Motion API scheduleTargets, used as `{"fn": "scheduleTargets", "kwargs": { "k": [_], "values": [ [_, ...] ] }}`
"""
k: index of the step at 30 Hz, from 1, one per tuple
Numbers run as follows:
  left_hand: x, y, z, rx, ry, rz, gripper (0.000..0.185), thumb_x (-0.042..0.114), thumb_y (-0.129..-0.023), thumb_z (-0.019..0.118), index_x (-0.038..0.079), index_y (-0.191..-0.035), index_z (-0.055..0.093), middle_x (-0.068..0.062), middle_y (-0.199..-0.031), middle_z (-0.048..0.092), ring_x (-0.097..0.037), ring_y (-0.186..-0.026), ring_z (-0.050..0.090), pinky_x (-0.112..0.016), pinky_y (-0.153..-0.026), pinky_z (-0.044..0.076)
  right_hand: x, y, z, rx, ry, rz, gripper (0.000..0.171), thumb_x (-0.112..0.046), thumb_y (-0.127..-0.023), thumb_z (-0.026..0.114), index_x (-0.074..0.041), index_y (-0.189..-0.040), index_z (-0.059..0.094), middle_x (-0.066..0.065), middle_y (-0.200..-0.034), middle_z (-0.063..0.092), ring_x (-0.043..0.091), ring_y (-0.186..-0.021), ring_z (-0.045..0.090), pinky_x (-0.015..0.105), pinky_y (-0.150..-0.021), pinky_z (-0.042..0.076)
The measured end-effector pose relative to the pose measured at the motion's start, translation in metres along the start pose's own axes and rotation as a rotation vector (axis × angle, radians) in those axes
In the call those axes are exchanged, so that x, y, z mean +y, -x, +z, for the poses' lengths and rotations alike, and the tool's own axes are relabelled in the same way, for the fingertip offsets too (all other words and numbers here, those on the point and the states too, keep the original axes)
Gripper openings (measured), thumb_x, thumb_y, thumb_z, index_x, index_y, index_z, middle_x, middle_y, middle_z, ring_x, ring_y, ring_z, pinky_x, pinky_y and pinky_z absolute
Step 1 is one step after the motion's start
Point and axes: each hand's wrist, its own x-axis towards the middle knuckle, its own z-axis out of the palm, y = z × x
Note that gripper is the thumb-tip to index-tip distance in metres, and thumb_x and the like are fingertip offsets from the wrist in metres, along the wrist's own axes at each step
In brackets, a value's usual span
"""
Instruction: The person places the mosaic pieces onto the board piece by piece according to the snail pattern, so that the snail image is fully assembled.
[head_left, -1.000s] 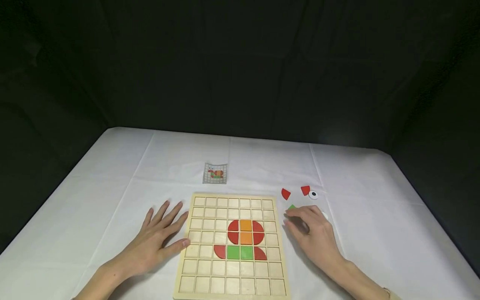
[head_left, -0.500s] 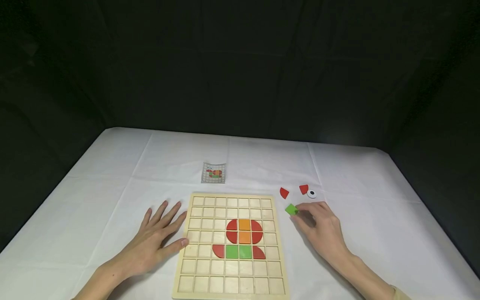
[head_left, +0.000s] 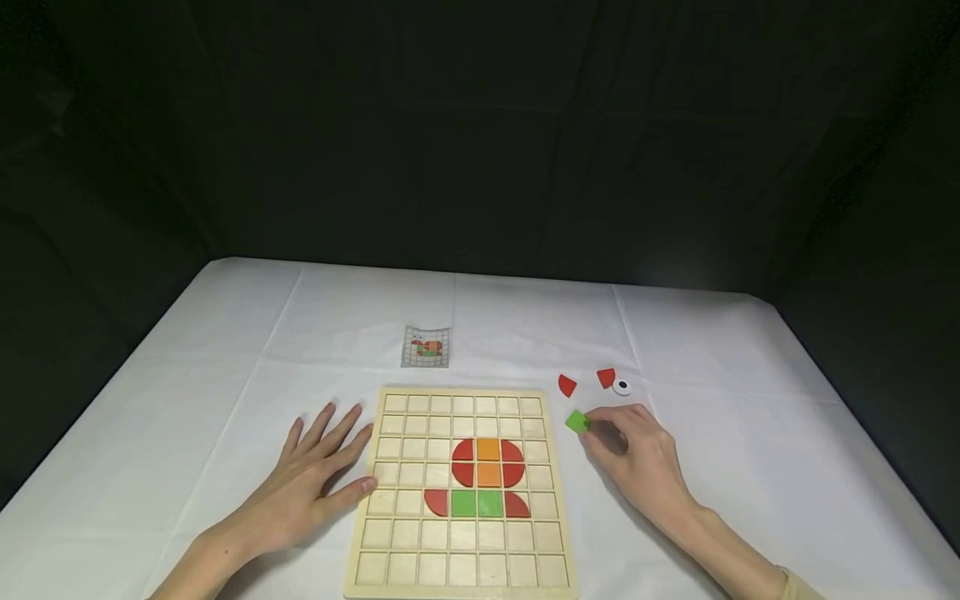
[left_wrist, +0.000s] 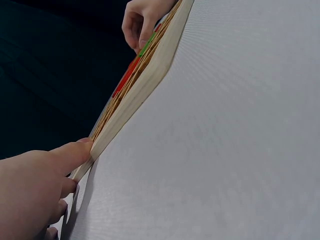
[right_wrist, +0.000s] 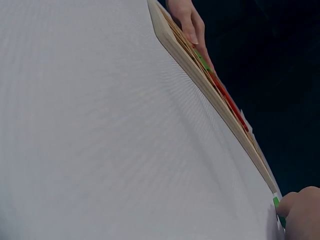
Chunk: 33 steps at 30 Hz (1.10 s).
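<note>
Seen from the head camera, a green tile [head_left: 577, 421] is pinched between the thumb and fingers of a person's right hand [head_left: 643, 454], just beyond the right rim of a gridded board [head_left: 462, 568], while the left hand [head_left: 303, 490], gripping nothing, rests on the opposite side with fingers spread and thumb touching the board's edge. That raised right rim stands between the tile and the laid pieces: two orange squares [head_left: 488, 450] flanked by red quarter-circles [head_left: 513, 476], above two green squares [head_left: 477, 503] with a red quarter-circle at either end. Past the right hand lie two loose red wedges [head_left: 587, 382] and a white disc [head_left: 622, 387] with a black pupil, the disc touching one wedge; a small printed card [head_left: 425, 347], slightly curled, sits beyond the board on a creased white cloth [head_left: 712, 350] before black drapery [head_left: 480, 142]. From the left wrist, the board's smooth, pale wooden side hides most of its cells; whether the green beneath the right hand's fingers is the held tile cannot be told. From the right wrist, the tile shows edge-on at the right fingers, near a board corner, above finely textured fabric.
</note>
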Motion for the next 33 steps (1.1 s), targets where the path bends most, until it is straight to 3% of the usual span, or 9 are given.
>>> {"fn": "scheduleTargets", "kwargs": {
  "k": [8,16,24,33],
  "values": [
    [0.001,0.000,0.000,0.009,-0.020,-0.003,0.068,0.054,-0.099,0.053,0.012,-0.152,0.044,-0.006,-0.165,0.024,-0.039,-0.154,0.008,-0.063,-0.121,-0.001,0.000,0.002,-0.001,-0.031,-0.025,0.041,0.028,-0.006,-0.074,0.085,-0.010,-0.100,0.074,-0.003,-0.094,0.072,0.013,-0.092,0.064,0.001,-0.086,0.042],
    [0.002,0.000,-0.001,0.009,-0.018,-0.004,0.069,0.054,-0.098,0.053,0.011,-0.151,0.044,-0.006,-0.165,0.024,-0.039,-0.154,0.008,-0.063,-0.121,-0.001,-0.004,0.002,-0.002,-0.028,-0.114,0.034,0.033,-0.002,-0.073,0.086,-0.012,-0.103,0.074,-0.004,-0.098,0.072,0.010,-0.095,0.064,0.002,-0.089,0.041],
    [0.002,0.001,-0.001,0.010,-0.018,-0.005,0.069,0.054,-0.098,0.054,0.011,-0.151,0.044,-0.006,-0.165,0.024,-0.039,-0.154,0.008,-0.063,-0.121,-0.002,-0.025,0.003,0.007,-0.094,-0.290,-0.141,0.037,-0.005,-0.074,0.086,-0.015,-0.107,0.073,-0.005,-0.101,0.072,0.008,-0.096,0.064,0.007,-0.092,0.044],
    [0.002,0.000,-0.001,0.015,-0.022,-0.004,0.069,0.054,-0.098,0.054,0.011,-0.151,0.044,-0.007,-0.165,0.025,-0.039,-0.154,0.009,-0.063,-0.121,-0.001,-0.051,-0.006,0.025,-0.241,-0.432,-0.319,0.034,-0.006,-0.082,0.081,-0.014,-0.113,0.071,-0.005,-0.106,0.071,0.011,-0.098,0.063,0.017,-0.079,0.052]
  ]
}}
